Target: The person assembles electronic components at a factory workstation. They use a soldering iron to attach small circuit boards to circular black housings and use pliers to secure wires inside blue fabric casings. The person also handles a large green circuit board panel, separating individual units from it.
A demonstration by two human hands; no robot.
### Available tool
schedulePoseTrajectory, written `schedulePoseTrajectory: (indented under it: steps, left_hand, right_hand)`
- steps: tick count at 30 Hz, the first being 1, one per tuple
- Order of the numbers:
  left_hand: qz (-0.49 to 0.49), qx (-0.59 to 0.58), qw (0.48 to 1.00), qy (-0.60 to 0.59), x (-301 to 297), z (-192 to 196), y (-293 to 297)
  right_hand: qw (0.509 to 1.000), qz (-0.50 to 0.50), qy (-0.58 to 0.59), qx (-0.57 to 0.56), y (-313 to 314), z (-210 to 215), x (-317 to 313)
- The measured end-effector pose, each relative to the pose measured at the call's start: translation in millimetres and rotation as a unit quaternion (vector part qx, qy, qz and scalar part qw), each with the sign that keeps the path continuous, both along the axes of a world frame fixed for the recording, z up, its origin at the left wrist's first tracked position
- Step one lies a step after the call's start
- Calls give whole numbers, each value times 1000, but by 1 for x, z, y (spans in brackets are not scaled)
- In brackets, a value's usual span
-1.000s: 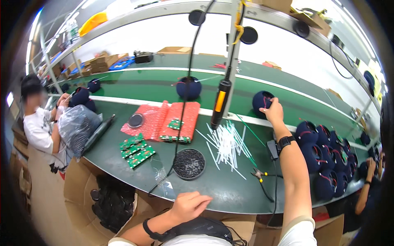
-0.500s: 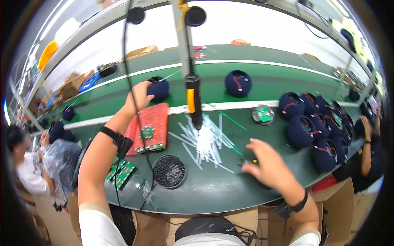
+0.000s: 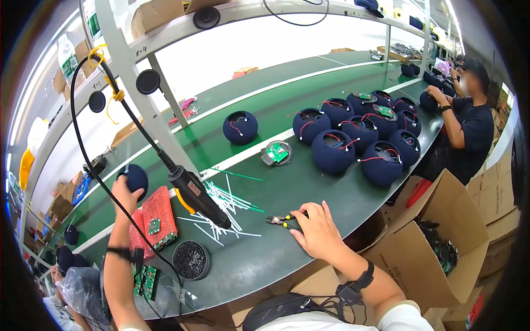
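Observation:
My left hand (image 3: pixel 125 194) is on the near left side of a navy fabric-covered ball (image 3: pixel 136 179), its fingers curled against it. The ball stands on the green belt; its far side and part of my grip are hidden. On the dark green table my right hand (image 3: pixel 319 230) closes its thumb and fingers round the yellow-and-black handles of small side cutters (image 3: pixel 279 219). Their jaws point left toward a loose pile of white cable ties (image 3: pixel 221 207). Over this pile hangs a black power screwdriver (image 3: pixel 200 197) with an orange lever.
Several navy balls (image 3: pixel 333 151) with red wires crowd the right; another ball (image 3: pixel 240 127) stands alone behind. A round part with a green board (image 3: pixel 276 153), a red bubble-wrap pack (image 3: pixel 160 207) and a tub of black screws (image 3: pixel 191 260) lie about. A co-worker (image 3: pixel 464 116) sits right, beyond an open carton (image 3: pixel 408 259).
The view has swung to the right. My right hand, earlier spread beside the side cutters, now has its fingers round their handles. My left hand remains at the navy ball.

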State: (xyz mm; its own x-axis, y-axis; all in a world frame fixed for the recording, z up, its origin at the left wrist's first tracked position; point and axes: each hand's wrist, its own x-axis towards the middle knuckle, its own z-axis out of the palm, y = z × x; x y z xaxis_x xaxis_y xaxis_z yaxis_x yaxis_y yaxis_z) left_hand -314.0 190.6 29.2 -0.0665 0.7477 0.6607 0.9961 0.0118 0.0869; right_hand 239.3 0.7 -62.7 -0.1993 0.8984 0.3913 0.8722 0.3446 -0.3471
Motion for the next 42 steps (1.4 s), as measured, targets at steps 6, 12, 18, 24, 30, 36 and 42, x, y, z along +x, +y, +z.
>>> schedulePoseTrajectory:
  steps: [6, 12, 18, 24, 30, 36, 42]
  left_hand:
    - [-94, 52, 988, -111, 58, 68, -243]
    - [-220, -46, 971, -80, 149, 58, -376]
    - [-372, -166, 912, -37, 213, 15, -346]
    - [-389, -226, 893, 16, 256, 7, -285]
    - [-415, -248, 875, 24, 301, 26, -260]
    - [-457, -318, 813, -169, 302, 1, -237]
    - [-482, -319, 783, -230, 298, 2, -237]
  right_hand:
    - [998, -26, 21, 60, -5, -11, -2]
    - [980, -42, 188, 52, -12, -10, 15]
    - [937, -13, 349, 26, -22, -6, 10]
    - [878, -45, 471, -74, -79, 0, 33]
    - [861, -33, 486, -144, -113, -1, 20]
    - [937, 82, 323, -106, -117, 0, -4]
    - [953, 112, 260, -107, -95, 10, -26]
